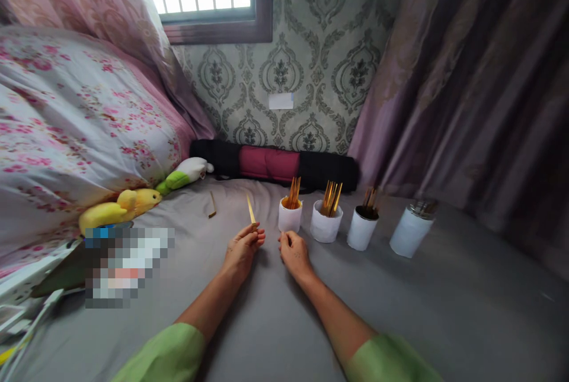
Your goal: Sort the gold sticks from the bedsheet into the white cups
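Work with a slender gold stick (pixel 251 211) seems to be the step in hand. Its near end is pinched between the thumb and fingers of the left hand (pixel 243 249), to the left of the leftmost white cup (pixel 290 220) and nearer the wearer; it points away from the wearer, and I cannot tell whether it is one piece or several together. The right hand (pixel 295 252) is just in front of that cup, fingers curled in narrow; whether they grip anything or touch the cup is unclear. A bundle of gold sticks (pixel 293 193) stands inside the cup, and a loose gold piece (pixel 212 204) lies well to its left on the grey sheet (pixel 267 323). To the cup's right come a second white cup (pixel 326 229) also holding gold sticks, a third white cup (pixel 362 233) with darker ones, and, farthest off, a fourth white cup (pixel 411 234) whose metallic contents are too blurred to name. The next move, I judge, calls for a steady left pinch and light right fingers, kept clear of the leftmost cup lest it tip.
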Demonstrator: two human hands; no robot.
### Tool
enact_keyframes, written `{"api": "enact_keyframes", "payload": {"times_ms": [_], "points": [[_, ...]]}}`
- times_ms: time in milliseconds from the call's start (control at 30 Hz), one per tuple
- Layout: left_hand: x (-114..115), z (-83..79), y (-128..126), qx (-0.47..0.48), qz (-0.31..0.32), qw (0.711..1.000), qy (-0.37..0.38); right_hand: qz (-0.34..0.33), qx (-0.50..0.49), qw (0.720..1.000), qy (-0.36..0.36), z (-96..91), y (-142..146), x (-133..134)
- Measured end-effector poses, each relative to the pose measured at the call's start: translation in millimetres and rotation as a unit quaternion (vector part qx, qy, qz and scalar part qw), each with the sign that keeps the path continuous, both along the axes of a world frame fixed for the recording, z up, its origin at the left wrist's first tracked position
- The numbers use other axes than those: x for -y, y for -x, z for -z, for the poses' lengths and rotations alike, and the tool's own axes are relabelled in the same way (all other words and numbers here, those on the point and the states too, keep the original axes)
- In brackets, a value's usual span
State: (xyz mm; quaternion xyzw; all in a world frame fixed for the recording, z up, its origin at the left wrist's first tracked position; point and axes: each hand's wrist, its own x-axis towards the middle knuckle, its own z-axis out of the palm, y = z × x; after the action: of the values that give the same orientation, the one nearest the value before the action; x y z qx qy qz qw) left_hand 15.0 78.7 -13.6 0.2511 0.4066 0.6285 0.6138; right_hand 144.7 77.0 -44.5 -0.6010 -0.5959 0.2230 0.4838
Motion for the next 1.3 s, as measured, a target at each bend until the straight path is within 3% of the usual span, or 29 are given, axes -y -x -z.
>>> {"api": "enact_keyframes", "payload": {"times_ms": [433,733,1300], "points": [[23,10.0,-9,-0.001,0.017,1.000,-0.011,-0.029,-0.019,0.999,0.010,-4.7,-2,1],[29,13.6,-8,-0.022,0.027,0.998,-0.046,-0.092,-0.119,0.987,0.055,-5.9,-4,1],[46,1.5,-13,-0.116,0.065,0.985,-0.114,-0.156,-0.228,0.960,0.036,-51.1,-9,6]]}}
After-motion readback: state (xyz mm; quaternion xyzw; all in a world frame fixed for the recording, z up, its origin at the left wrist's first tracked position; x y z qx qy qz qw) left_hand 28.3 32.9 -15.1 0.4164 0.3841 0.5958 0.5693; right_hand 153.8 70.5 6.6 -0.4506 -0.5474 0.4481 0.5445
